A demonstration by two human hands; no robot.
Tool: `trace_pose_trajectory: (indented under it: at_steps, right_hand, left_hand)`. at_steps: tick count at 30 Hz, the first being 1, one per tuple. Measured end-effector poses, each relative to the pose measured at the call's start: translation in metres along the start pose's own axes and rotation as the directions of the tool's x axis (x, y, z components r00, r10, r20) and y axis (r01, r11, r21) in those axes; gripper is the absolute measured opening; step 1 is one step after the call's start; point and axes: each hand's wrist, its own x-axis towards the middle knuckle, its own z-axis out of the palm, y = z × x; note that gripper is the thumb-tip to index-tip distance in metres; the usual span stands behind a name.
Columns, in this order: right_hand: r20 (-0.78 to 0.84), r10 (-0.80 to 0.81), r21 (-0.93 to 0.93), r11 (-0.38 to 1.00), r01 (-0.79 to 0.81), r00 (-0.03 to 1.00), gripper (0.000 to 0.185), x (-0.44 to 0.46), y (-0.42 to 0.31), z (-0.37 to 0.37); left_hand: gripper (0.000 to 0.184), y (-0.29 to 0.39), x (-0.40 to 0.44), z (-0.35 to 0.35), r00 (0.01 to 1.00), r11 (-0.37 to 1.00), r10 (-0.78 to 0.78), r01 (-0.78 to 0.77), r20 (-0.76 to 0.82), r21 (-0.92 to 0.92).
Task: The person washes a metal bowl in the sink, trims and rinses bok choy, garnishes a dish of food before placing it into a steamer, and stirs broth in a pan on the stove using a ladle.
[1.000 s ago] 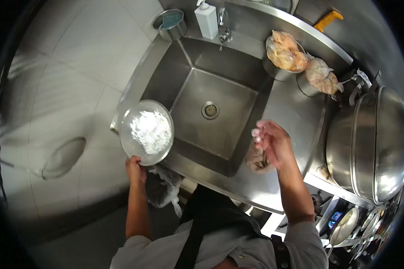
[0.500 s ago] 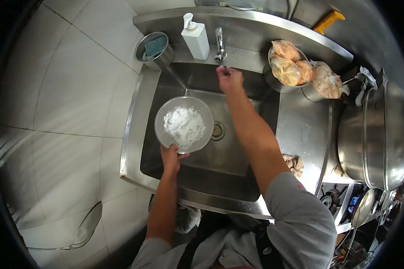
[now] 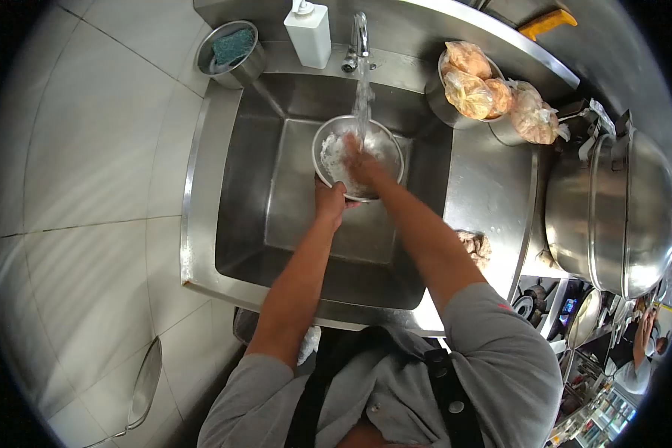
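A round metal bowl (image 3: 387, 149) is held under the running faucet (image 3: 361, 36), over the steel sink. White powder (image 3: 331, 157) shows on the left side inside it, and a stream of water (image 3: 363, 101) falls into the bowl. My left hand (image 3: 331, 203) grips the near-left rim, with the thumb over the edge and the fingers beneath. Inside the bowl is my right hand (image 3: 362, 167), beside the powder and close to the water. Its fingers are smeared by motion and partly hidden.
The sink (image 3: 291, 213) has a white pump bottle (image 3: 308, 37) and a metal pot with a green sponge (image 3: 233, 46) behind it. Bagged food (image 3: 468, 84) fills containers at the back right. Large metal pots (image 3: 612, 216) stand farther right. A person (image 3: 638, 358) is visible at far right.
Water now runs from the faucet. My left hand has brought the bowl right and up under it. My right hand has left the faucet and come down into the bowl.
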Motion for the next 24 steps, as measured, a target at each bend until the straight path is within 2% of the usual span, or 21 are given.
trace_pose_trajectory:
  at_steps: [2, 4, 5, 6, 9, 11, 12, 13, 14, 17, 19, 20, 21, 23, 24]
  right_hand:
    - [0.299, -0.078, 0.066, 0.996, 0.061, 0.951, 0.049, -0.018, -0.018, -0.012]
    - [0.661, -0.125, 0.149, 0.988, 0.034, 0.74, 0.05, -0.03, -0.033, -0.035]
    - [0.687, -0.088, 0.103, 0.994, 0.023, 0.721, 0.049, -0.033, -0.027, -0.044]
    - [0.711, -0.053, 0.059, 0.998, 0.015, 0.701, 0.048, -0.035, -0.017, -0.057]
    - [0.726, 0.032, 0.029, 0.997, -0.077, 0.687, 0.047, -0.018, -0.022, -0.075]
    - [0.635, -0.039, -0.004, 0.999, 0.053, 0.772, 0.046, -0.024, -0.023, -0.025]
    - [0.735, 0.061, 0.11, 0.972, -0.208, 0.676, 0.047, -0.027, -0.035, -0.027]
    - [0.759, -0.031, 0.106, 0.991, -0.077, 0.65, 0.048, -0.032, -0.03, -0.033]
    - [0.784, -0.12, 0.111, 0.992, 0.052, 0.609, 0.048, -0.041, -0.02, -0.039]
    - [0.846, -0.017, -0.1, 0.977, 0.19, 0.533, 0.047, -0.025, 0.002, -0.044]
    - [0.71, 0.199, -0.134, 0.98, -0.148, 0.675, 0.045, -0.02, 0.007, -0.043]
    - [0.732, 0.08, -0.08, 0.996, -0.031, 0.677, 0.045, -0.01, -0.025, -0.05]
    - [0.763, 0.067, 0.006, 0.994, -0.111, 0.643, 0.045, -0.014, -0.033, -0.045]
    - [0.815, 0.026, 0.17, 0.944, -0.282, 0.579, 0.046, -0.023, -0.042, -0.037]
    - [0.798, -0.056, 0.04, 0.998, 0.04, 0.599, 0.046, -0.039, -0.032, -0.053]
  left_hand:
    - [0.057, -0.01, 0.003, -0.006, 1.0, 0.999, 0.015, -0.015, -0.006, 0.049]
    - [0.055, -0.006, 0.001, -0.02, 0.995, 0.99, -0.09, 0.093, -0.03, 0.107]
    - [0.054, -0.002, 0.0, -0.024, 0.989, 0.98, -0.138, 0.143, -0.045, 0.136]
    - [0.052, -0.003, -0.003, -0.024, 0.991, 0.985, -0.131, 0.128, 0.023, 0.118]
    - [0.05, -0.025, -0.002, -0.01, 0.98, 0.981, -0.192, 0.193, 0.054, -0.021]
    - [0.052, -0.027, 0.001, -0.002, 0.987, 0.987, -0.149, 0.152, -0.052, 0.05]
    - [0.053, -0.023, 0.002, -0.006, 0.988, 0.988, -0.119, 0.128, -0.098, 0.092]
    - [0.054, -0.017, 0.006, -0.013, 0.987, 0.985, -0.082, 0.101, -0.14, 0.138]
    - [0.057, -0.014, 0.011, -0.028, 0.988, 0.977, -0.152, 0.155, -0.031, 0.145]
    - [0.059, -0.022, 0.003, -0.018, 0.987, 0.991, -0.085, 0.099, -0.136, 0.095]
    - [0.061, -0.032, 0.005, -0.01, 0.984, 0.989, -0.149, 0.15, -0.093, 0.006]
    - [0.061, -0.041, 0.013, -0.011, 0.984, 0.987, -0.163, 0.163, -0.07, -0.011]
    - [0.062, -0.05, 0.02, -0.013, 0.982, 0.983, -0.18, 0.179, -0.049, -0.03]
    - [0.069, -0.035, 0.025, -0.03, 0.992, 0.996, -0.083, 0.084, -0.09, 0.011]
    - [0.072, -0.03, 0.027, -0.043, 0.994, 0.995, -0.062, 0.068, -0.085, 0.072]
